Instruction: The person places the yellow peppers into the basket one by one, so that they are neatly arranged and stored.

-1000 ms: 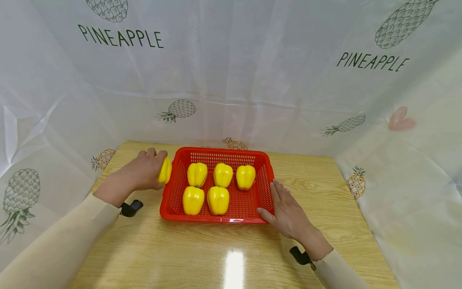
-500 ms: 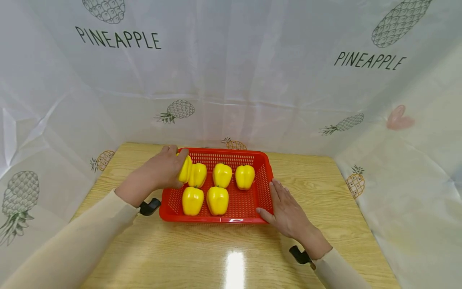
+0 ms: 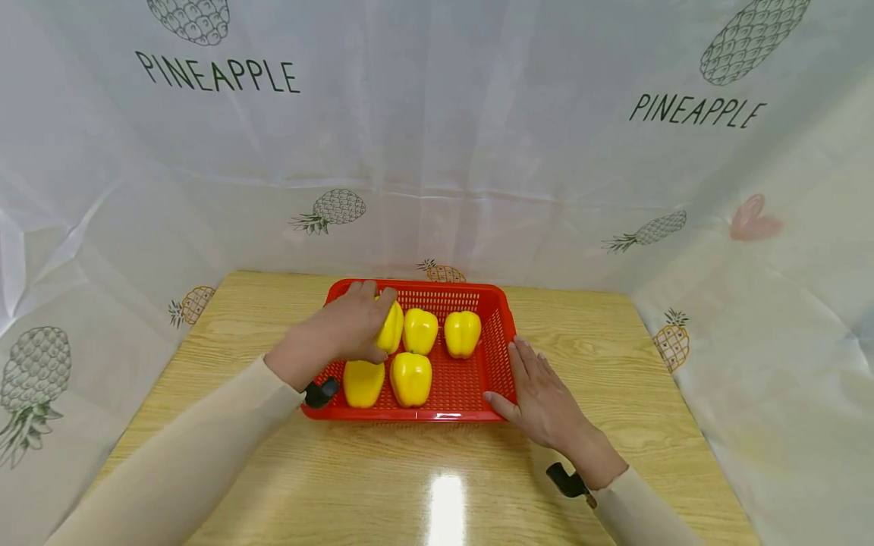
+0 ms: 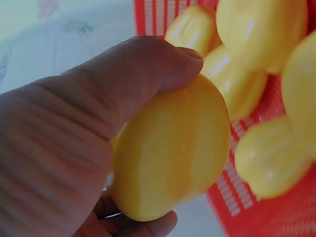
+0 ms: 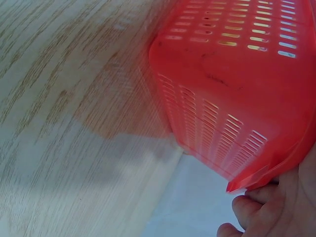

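My left hand (image 3: 351, 326) holds a yellow bell pepper (image 3: 391, 326) over the left part of a red plastic basket (image 3: 451, 415). In the left wrist view the thumb lies across the top of this held pepper (image 4: 170, 153), with fingertips showing beneath it. Several more yellow bell peppers sit in the basket, among them one at the front (image 3: 411, 379) and one at the back right (image 3: 462, 334). Part of the back left is hidden behind my hand. My right hand (image 3: 549, 402) rests with extended fingers along the basket's right rim, its thumb at the front corner.
The basket stands on a light wooden table (image 3: 355, 485). A pale curtain (image 3: 478, 136) printed with pineapples encloses the table at the back and sides. Dark straps (image 3: 567, 481) sit at both wrists.
My left hand has carried the held pepper rightward, from outside the basket's left rim to over its inside. The right hand and the basket have stayed put.
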Available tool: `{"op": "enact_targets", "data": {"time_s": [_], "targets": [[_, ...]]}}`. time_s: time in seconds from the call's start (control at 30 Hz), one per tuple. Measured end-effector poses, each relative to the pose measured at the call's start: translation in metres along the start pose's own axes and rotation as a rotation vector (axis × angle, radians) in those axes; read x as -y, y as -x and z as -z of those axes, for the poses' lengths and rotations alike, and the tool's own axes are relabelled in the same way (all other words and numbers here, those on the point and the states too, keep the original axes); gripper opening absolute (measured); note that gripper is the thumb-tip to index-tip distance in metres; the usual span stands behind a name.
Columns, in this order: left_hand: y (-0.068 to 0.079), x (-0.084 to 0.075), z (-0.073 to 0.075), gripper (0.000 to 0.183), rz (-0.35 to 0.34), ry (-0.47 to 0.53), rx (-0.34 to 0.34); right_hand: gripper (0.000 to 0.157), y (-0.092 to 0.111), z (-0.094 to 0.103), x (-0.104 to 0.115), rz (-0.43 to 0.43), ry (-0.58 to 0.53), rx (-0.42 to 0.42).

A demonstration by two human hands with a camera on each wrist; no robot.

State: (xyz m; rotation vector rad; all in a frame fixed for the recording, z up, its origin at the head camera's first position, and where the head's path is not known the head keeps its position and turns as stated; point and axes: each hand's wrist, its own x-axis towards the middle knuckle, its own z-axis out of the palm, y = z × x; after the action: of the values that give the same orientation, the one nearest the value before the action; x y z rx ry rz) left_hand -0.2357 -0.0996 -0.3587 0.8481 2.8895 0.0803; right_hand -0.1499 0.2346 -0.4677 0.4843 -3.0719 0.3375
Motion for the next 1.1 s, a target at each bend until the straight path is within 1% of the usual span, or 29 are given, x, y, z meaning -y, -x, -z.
{"op": "enact_targets", "data": {"time_s": [0.2, 0.3, 0.37, 0.47, 0.53, 0.7, 0.9, 1.1], "targets": [[-0.019, -0.028, -0.006, 0.098, -0.024, 0.007, 0.089, 0.101, 0.001, 0.000, -0.001, -0.005, 0.000, -0.001], [-0.029, -0.041, -0.010, 0.098, -0.054, -0.003, 0.108, 0.101, 0.001, -0.001, -0.001, -0.006, -0.001, -0.007], [-0.035, -0.051, -0.015, 0.099, -0.065, -0.008, 0.109, 0.101, 0.001, -0.001, -0.001, -0.002, 0.002, -0.015], [-0.041, -0.064, -0.024, 0.101, -0.067, -0.017, 0.118, 0.100, 0.000, -0.001, -0.001, 0.004, 0.004, -0.016], [-0.044, -0.071, -0.030, 0.099, -0.065, -0.024, 0.124, 0.100, 0.000, -0.001, -0.001, 0.010, 0.001, -0.017], [-0.050, -0.083, -0.043, 0.091, -0.077, -0.039, 0.122, 0.100, 0.000, -0.001, 0.000, 0.022, 0.000, -0.025], [-0.055, -0.093, -0.059, 0.089, -0.090, -0.039, 0.126, 0.099, 0.001, 0.000, -0.002, 0.025, -0.002, -0.027], [-0.057, -0.102, -0.067, 0.089, -0.115, -0.085, 0.122, 0.099, 0.002, 0.000, -0.003, 0.023, 0.007, -0.025]]}}
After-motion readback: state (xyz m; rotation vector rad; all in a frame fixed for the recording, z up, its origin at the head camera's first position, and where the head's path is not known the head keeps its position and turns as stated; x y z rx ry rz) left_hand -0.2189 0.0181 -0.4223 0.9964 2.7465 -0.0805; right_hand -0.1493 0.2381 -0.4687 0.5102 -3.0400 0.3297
